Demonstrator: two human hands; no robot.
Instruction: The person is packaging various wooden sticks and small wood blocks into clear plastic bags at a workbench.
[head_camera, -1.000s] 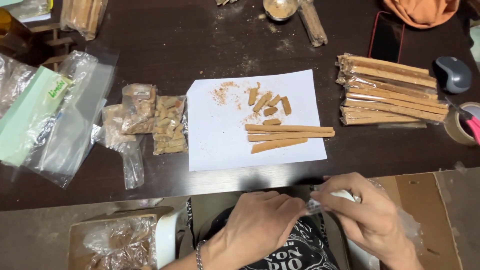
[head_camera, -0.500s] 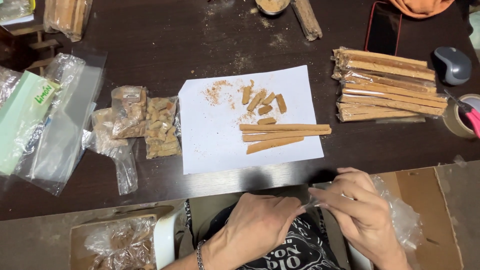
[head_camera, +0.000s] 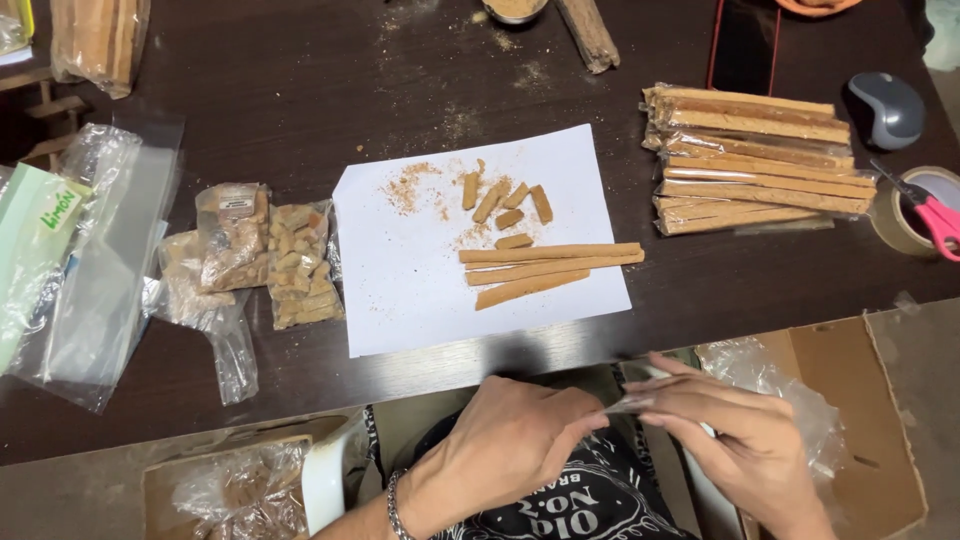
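Both hands' grip pinches clear bag (head_camera: 640, 402), lying crosswise.

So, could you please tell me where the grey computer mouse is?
The grey computer mouse sits at the dark table's far right, beyond the stacked brown sticks.

Dark wooden table (head_camera: 300, 90), cardboard box (head_camera: 860, 420) below

three long sticks (head_camera: 548, 268), five short pieces (head_camera: 507, 205)
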